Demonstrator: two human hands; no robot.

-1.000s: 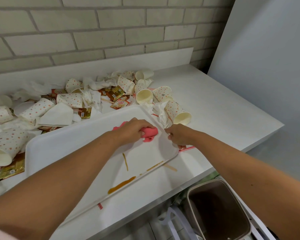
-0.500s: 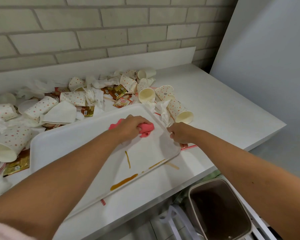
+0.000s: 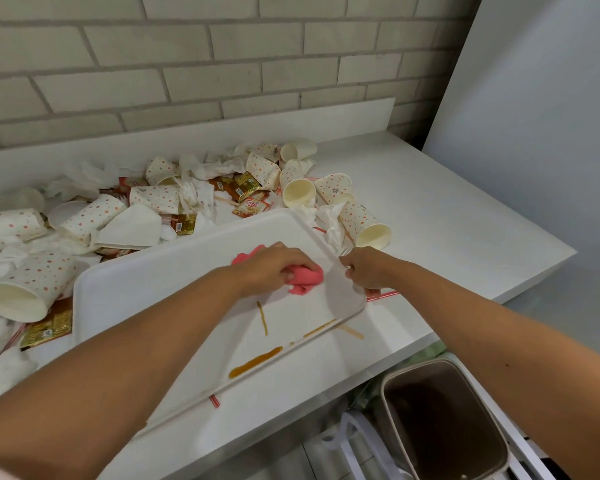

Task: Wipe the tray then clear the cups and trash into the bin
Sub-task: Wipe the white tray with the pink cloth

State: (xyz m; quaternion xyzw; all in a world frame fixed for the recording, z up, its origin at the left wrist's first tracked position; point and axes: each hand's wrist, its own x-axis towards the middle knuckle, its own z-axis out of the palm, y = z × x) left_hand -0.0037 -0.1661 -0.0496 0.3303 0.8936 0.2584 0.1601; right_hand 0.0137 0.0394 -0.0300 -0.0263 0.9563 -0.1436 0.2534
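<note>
Above an open beige plastic bin (image 3: 440, 420), brown sauce streaks (image 3: 255, 362) line the near rim of a white plastic tray (image 3: 146, 292), nearer the person than the left hand (image 3: 271, 268) clutching a bunched pink cloth (image 3: 305, 277), while the right hand (image 3: 364, 268) pinches the tray's right rim; spotted paper cups (image 3: 297, 188) lie beyond.

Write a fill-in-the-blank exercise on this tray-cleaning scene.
The left hand presses a ____ cloth on the tray, whose rim the right hand grips.
The streaks on the tray are ____.
The open ____ stands below the counter where dotted cups lie.
Missing words: pink; brown; bin.
</note>
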